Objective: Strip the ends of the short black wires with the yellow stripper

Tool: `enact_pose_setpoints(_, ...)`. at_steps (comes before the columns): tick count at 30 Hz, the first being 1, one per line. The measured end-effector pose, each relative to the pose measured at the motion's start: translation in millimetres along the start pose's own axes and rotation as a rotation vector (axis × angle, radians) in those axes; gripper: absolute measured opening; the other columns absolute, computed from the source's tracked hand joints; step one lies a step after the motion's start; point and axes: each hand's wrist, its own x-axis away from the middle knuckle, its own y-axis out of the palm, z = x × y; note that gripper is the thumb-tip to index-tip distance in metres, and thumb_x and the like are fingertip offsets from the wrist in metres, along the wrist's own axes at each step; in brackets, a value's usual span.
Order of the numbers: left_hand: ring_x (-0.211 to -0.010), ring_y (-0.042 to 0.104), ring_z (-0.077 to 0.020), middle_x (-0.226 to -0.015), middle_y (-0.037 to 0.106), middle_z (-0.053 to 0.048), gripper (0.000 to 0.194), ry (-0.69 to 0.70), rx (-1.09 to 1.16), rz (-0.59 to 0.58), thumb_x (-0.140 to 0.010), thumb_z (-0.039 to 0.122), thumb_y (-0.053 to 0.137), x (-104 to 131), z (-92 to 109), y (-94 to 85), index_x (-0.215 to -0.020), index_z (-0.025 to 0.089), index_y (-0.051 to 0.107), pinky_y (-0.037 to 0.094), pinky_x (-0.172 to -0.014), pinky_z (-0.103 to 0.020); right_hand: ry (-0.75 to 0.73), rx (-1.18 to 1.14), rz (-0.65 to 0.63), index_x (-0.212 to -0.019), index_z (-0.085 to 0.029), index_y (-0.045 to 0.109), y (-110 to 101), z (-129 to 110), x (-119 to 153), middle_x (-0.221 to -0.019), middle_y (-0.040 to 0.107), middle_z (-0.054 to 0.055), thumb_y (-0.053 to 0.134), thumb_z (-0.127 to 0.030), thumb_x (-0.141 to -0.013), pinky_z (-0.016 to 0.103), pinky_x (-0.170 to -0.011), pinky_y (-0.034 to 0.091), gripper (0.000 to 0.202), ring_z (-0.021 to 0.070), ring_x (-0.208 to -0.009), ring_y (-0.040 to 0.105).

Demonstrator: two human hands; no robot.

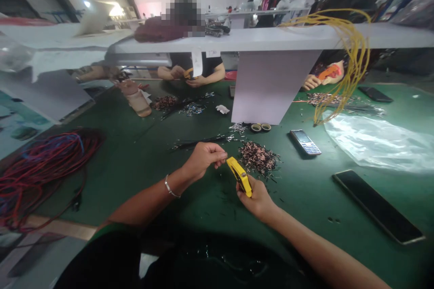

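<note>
My right hand [257,198] is wrapped round a yellow wire stripper [240,175], its jaw end pointing up and left. Just left of that end, my left hand [205,160] has thumb and fingertips pinched together. Whatever lies in the pinch is too small to make out. A bundle of thin black wires [200,142] with bright ends lies behind my left hand. Beyond the stripper spreads a heap of short copper-coloured and black pieces [258,158]. Small silvery pieces [238,128] lie farther back.
Two tape rolls [261,128] stand by a white divider [267,86]. To the right are a keypad phone [305,142], a dark flat phone [378,205], clear plastic [379,142] and hanging yellow wires [359,54]. Red cables [44,167] lie left. Co-workers' hands [193,79] work opposite.
</note>
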Motion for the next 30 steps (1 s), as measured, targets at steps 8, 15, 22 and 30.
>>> enact_pose_setpoints(8,-0.044,0.05,-0.007,-0.053,0.061,-0.002,0.019,-0.017,0.002,0.016,-0.064,0.028,0.075,-5,-5,-0.9,-0.059,0.012,0.066,0.039,-0.044,-0.021,0.021,0.011,-0.006,-0.071,-0.02,0.051,2,8,-4,-0.061,0.05,-0.003,0.052,-0.019,-0.063,0.025,-0.055,0.036,0.008,0.0128,-0.057,0.045)
enact_pose_setpoints(15,-0.044,0.05,-0.007,-0.053,0.061,-0.001,0.018,-0.027,0.003,0.032,-0.064,0.027,0.074,-7,-5,-1.2,-0.059,0.012,0.066,0.039,-0.044,-0.021,0.046,-0.032,-0.046,-0.07,-0.02,0.051,0,3,-7,-0.061,0.049,-0.003,0.052,-0.018,-0.062,0.025,-0.054,0.035,0.009,0.0124,-0.057,0.044)
enact_pose_setpoints(22,-0.043,0.05,-0.0064,-0.052,0.061,-0.001,0.022,-0.039,0.011,0.044,-0.064,0.03,0.076,-15,-16,-5.5,-0.06,0.011,0.065,0.038,-0.044,-0.02,0.049,-0.094,-0.065,-0.071,-0.02,0.051,-2,7,-13,-0.063,0.049,-0.003,0.053,-0.016,-0.063,0.025,-0.054,0.036,0.009,0.0118,-0.058,0.043)
enact_pose_setpoints(30,-0.042,0.049,-0.0071,-0.052,0.061,-0.002,0.025,-0.021,0.012,0.07,-0.059,0.032,0.078,-17,-17,-3.6,-0.059,0.01,0.064,0.038,-0.043,-0.021,0.065,-0.172,-0.078,-0.072,-0.021,0.048,0,3,-15,-0.054,0.047,-0.006,0.053,-0.017,-0.061,0.023,-0.046,0.035,0.012,0.0103,-0.047,0.041)
